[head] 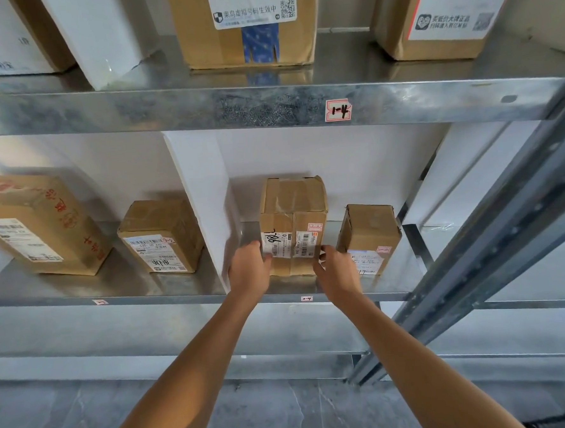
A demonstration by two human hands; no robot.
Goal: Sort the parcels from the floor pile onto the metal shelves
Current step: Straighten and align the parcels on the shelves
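My left hand (249, 269) and right hand (337, 270) clasp the taped parcel (293, 224) by its lower front corners; it stands upright near the front edge of the lower metal shelf (167, 295), between a white divider (204, 198) and a smaller box (368, 238). My fingertips hide behind the cardboard, and its labels are mostly illegible.

Two metal shelves (268, 112) in view. On the upper one, four parcels: three brown cartons (247, 47) and one white package (98, 43). On the lower shelf (167, 293), four brown cardboard boxes (292, 213). Two white divider panels (201, 199). Three small number tags (338, 110) on shelf edges. Two bare hands (248, 269).
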